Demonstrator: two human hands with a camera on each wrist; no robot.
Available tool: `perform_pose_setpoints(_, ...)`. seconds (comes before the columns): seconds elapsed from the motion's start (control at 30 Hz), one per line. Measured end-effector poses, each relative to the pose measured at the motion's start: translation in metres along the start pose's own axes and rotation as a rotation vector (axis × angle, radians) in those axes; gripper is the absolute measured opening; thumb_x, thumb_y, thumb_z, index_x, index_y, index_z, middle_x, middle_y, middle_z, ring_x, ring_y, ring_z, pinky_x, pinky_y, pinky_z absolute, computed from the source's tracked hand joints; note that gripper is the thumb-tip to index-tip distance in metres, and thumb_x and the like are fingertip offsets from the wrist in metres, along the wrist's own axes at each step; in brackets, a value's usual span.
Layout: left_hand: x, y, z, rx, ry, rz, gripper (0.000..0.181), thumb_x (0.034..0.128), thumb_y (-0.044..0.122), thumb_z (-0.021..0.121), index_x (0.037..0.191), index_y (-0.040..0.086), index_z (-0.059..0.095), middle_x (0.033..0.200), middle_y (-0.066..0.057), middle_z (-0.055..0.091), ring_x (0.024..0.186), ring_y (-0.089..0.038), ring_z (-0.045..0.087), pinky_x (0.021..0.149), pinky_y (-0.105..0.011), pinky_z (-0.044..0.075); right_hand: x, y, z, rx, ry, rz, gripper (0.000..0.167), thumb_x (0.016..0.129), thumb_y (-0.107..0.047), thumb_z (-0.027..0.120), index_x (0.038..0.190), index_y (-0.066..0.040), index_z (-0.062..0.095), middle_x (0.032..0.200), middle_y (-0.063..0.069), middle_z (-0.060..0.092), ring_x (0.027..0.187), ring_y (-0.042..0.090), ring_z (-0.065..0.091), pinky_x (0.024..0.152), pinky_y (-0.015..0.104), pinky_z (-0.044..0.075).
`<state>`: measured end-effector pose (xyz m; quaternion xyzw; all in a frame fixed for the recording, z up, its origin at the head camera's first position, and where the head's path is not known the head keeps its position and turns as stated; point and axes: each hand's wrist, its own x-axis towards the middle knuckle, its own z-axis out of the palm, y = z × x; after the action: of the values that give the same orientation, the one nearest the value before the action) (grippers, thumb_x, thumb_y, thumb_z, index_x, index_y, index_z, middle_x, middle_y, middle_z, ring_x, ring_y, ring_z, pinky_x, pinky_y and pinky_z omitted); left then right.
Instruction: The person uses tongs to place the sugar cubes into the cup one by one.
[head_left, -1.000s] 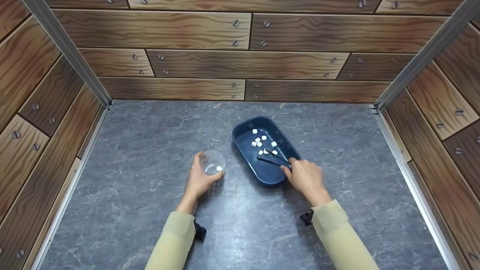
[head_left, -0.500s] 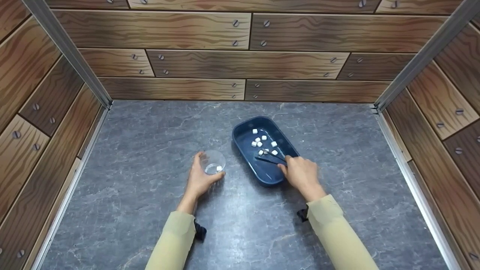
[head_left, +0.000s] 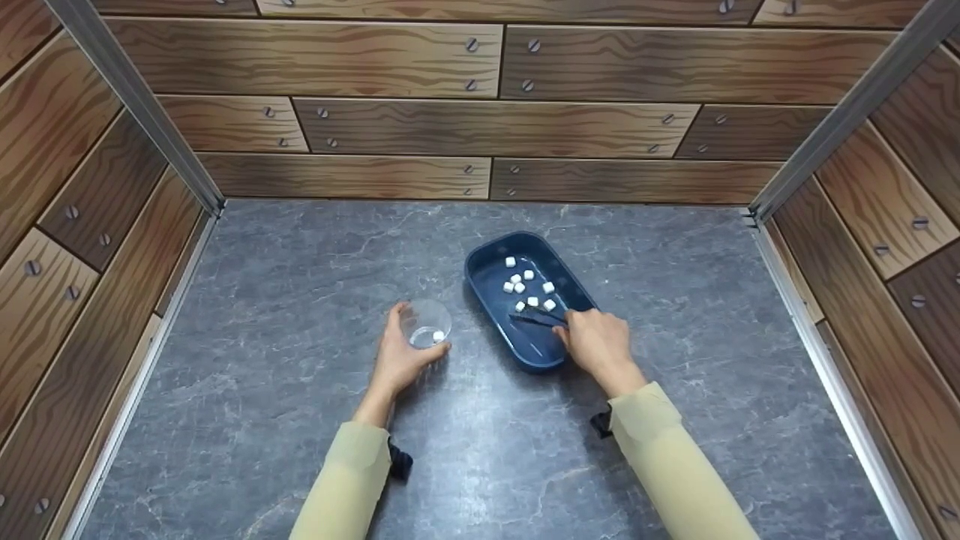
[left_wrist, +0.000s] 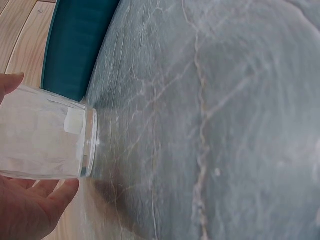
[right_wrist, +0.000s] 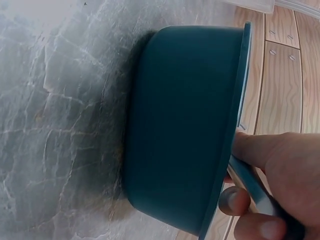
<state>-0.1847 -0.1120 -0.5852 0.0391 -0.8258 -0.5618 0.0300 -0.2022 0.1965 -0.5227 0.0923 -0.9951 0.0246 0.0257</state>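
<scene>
A blue tray [head_left: 534, 358] lies aslant on the grey surface with several white cubes [head_left: 520, 287] in it. Over its right rim my right hand [head_left: 600, 345] grips dark tongs [head_left: 536, 320], whose tips reach down near the cubes at the tray's lower middle; whether they touch one cannot be told. To the left, my left hand [head_left: 401, 360] holds a clear cup [head_left: 427, 313] upright between thumb and fingers, with one white cube [head_left: 439, 336] at its bottom. In the right wrist view the tray's wall [right_wrist: 180, 115] hides the tong tips.
Wood-patterned panels [head_left: 405, 127] stand at the back and both sides, with metal posts at the corners. The grey marbled surface [head_left: 300, 285] runs around the cup and tray. A dark strapped device [head_left: 400, 463] sits at the left wrist, another [head_left: 601, 424] at the right.
My right hand has moved a little left and up, with the tong arms closer together. A cube by the tips has shifted slightly. The left hand and cup have stayed put.
</scene>
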Motion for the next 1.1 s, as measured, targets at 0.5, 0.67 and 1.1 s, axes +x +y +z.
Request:
perform_pose_setpoints(0.5, 0.0004, 0.0017, 0.0008, -0.018, 0.012, 0.018, 0.1, 0.0679, 0.022, 0.09, 0.145, 0.0, 0.031, 0.138, -0.018, 0.051, 0.129, -0.032, 0.047, 0.107, -0.042, 0.037, 0.0038, -0.0007, -0.0014, -0.011, -0.008, 0.009, 0.028, 0.092, -0.034, 0.068, 0.083, -0.007, 0.07, 0.076, 0.016, 0.069, 0.062, 0.039, 0.063, 0.051, 0.053, 0.049)
perform_pose_setpoints(0.67, 0.0005, 0.0007, 0.001, -0.016, 0.01, 0.013, 0.099, 0.0684, 0.022, 0.089, 0.146, 0.0, 0.031, 0.139, -0.018, 0.051, 0.129, -0.032, 0.047, 0.107, -0.043, 0.037, 0.0037, -0.0005, -0.0006, -0.013, -0.014, 0.018, 0.028, 0.092, -0.034, 0.069, 0.083, -0.007, 0.073, 0.075, 0.015, 0.069, 0.062, 0.039, 0.063, 0.051, 0.052, 0.049)
perform_pose_setpoints(1.1, 0.0004, -0.0002, 0.0011, 0.0, 0.015, 0.016, 0.097, 0.0679, 0.023, 0.089, 0.144, -0.001, 0.033, 0.137, -0.018, 0.052, 0.128, -0.033, 0.047, 0.107, -0.043, 0.037, 0.001, 0.0009, 0.0007, -0.014, 0.028, 0.002, 0.031, 0.091, -0.033, 0.07, 0.079, -0.004, 0.073, 0.071, 0.016, 0.068, 0.06, 0.039, 0.062, 0.049, 0.052, 0.049)
